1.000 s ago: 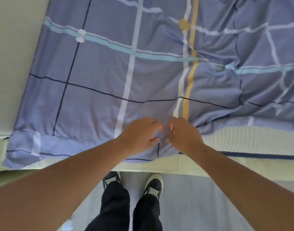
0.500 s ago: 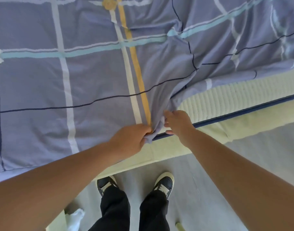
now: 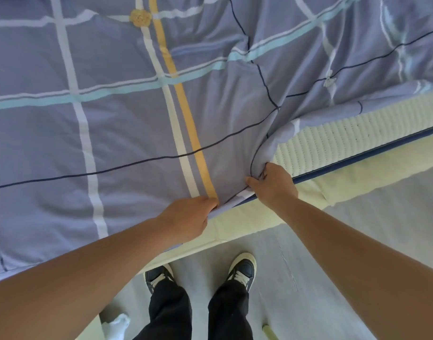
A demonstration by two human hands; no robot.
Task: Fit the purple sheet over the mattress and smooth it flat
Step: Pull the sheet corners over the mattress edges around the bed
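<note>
The purple sheet (image 3: 112, 143) lies spread over the top of the mattress (image 3: 333, 138) and covers its left and far areas. It carries a grid of white, light blue and dark lines, one yellow stripe (image 3: 186, 114) and a round yellow patch (image 3: 139, 18) at the far edge of the view. The left part lies nearly flat. The right part is creased and bunched.

At the near right, a strip of the quilted cream mattress top is uncovered. A blue piping (image 3: 372, 153) runs along its near edge, above the pale yellow side panel (image 3: 357, 177).

The left hand (image 3: 186, 222) grips the sheet hem at the near edge of the mattress, fingers curled together round the cloth beside the end of the yellow stripe. The right hand (image 3: 274, 185), just to its right, clamps a gathered fold of the sheet at the piping, fingers curled over the fold and thumb pressed against the cloth.

The floor (image 3: 357, 229) is pale grey. The person stands on it close to the bed in dark shoes (image 3: 242, 268) and black trousers (image 3: 171, 312). A crumpled white item (image 3: 117, 325) lies on the floor at the near left.
</note>
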